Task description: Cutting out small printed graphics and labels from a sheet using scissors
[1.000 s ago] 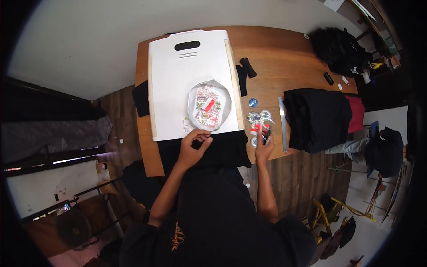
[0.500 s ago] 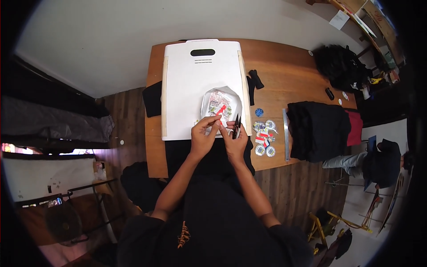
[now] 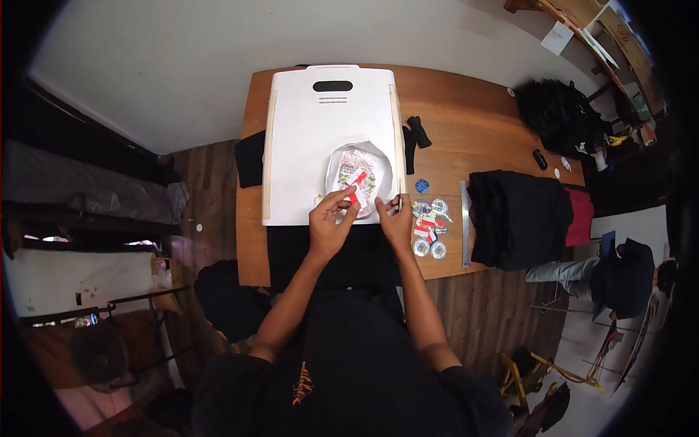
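My left hand is closed in a pinch on a small red-and-white strip, held over the near part of a white, round, bowl-like container. Inside that container lie printed clear plastic pieces with red and green marks. By the container's near right rim is my right hand, its fingers drawn together. A thin dark sliver shows at its fingertips, too small to name. Under the container is a white board with a dark handle slot, and black cloth spreads below its near edge.
Right of the board, the wooden table bears a blue disc, several small round clear packets, a metal ruler and stacked black cloth. A black bag sits far right. Another person is at the right.
My right hand has moved slightly right, away from my left. The black-bladed snips it held pointing up no longer show plainly. My left hand still pinches the strip, slightly lower.
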Motion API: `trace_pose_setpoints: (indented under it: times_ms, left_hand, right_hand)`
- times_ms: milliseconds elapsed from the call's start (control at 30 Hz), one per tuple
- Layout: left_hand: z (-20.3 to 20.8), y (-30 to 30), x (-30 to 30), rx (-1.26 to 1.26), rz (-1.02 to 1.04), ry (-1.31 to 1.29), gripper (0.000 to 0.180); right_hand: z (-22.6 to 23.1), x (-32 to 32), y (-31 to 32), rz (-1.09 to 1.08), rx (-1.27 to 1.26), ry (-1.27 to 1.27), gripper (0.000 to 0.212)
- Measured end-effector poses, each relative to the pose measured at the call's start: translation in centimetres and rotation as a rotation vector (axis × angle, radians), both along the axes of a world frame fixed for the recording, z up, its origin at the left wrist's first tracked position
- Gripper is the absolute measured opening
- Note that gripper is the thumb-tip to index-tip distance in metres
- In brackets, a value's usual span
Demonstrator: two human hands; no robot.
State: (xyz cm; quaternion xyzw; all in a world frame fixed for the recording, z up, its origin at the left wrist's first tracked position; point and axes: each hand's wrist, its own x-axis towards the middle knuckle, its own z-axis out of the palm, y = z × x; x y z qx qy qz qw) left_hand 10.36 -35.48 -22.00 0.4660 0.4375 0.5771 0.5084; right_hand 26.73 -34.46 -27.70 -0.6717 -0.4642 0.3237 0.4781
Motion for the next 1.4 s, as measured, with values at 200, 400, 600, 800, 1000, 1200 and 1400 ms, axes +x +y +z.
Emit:
trace_pose_setpoints:
  times_ms: [200, 400, 600, 800, 1000, 1200, 1400]
  left_hand:
    - [1.2, -0.3, 0.7, 0.033, 0.039, -0.005, 0.037]
    - [1.9, -0.8, 1.3, 0.062, 0.092, -0.032, 0.036]
    - [1.0, -0.5, 2.2, 0.068, 0.142, -0.03, 0.026]
    - [-2.2, -1.0, 2.4, 0.114, 0.034, 0.133, 0.035]
    - [-2.4, -0.8, 2.2, 0.137, 0.029, 0.316, 0.036]
    - [0.4, -0.3, 3.2, 0.026, 0.062, 0.071, 0.033]
    - [-0.2, -0.3, 3.4, -0.004, 0.112, -0.033, 0.019]
  right_hand:
    - [-3.1, 1.9, 0.2, 0.102, 0.027, 0.047, 0.029]
    - [-2.0, 3.5, 0.6, 0.22, 0.058, 0.054, 0.029]
    - [0.2, 4.0, 0.2, 0.154, -0.011, 0.2, 0.023]
    - [6.6, 3.8, 1.0, 0.385, 0.056, 0.293, 0.015]
    - [4.7, 3.7, 1.7, 0.542, -0.099, 0.273, 0.021]
    - [4.2, 2.7, 1.8, 0.465, -0.096, 0.345, 0.02]
    - [4.2, 2.7, 0.9, 0.469, -0.105, 0.534, 0.026]
